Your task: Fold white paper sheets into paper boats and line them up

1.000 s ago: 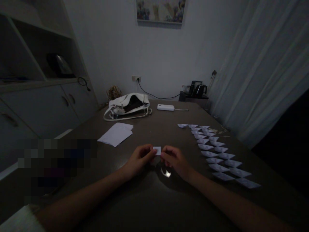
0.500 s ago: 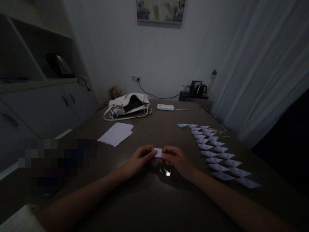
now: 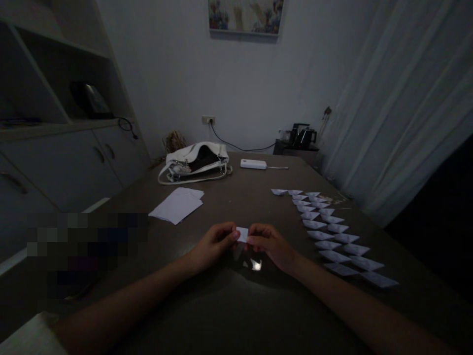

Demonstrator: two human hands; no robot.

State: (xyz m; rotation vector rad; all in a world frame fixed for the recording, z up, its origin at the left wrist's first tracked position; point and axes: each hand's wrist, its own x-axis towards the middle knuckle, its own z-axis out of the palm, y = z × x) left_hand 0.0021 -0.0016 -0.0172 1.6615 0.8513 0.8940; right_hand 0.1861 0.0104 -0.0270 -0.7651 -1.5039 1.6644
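Between my two hands is a small folded piece of white paper (image 3: 242, 234), held above the table. My left hand (image 3: 220, 238) pinches its left edge between thumb and fingers. On the opposite edge, my right hand (image 3: 267, 241) grips it the same way. To the right stand folded paper boats (image 3: 325, 245), several of them, lined up in two rows running away from me. A stack of white paper sheets (image 3: 178, 204) lies to the left, beyond my left hand.
A white handbag (image 3: 197, 160) sits gaping at the back left of the brown table (image 3: 236, 315). Right of it lies a white power bank (image 3: 253, 164) with a short strap or cable. Farther back, a black kettle (image 3: 306, 137) stands on a small cabinet.
Both hands keep their pinch on the folded paper, which has tilted very slightly. Nothing else on the table has moved.
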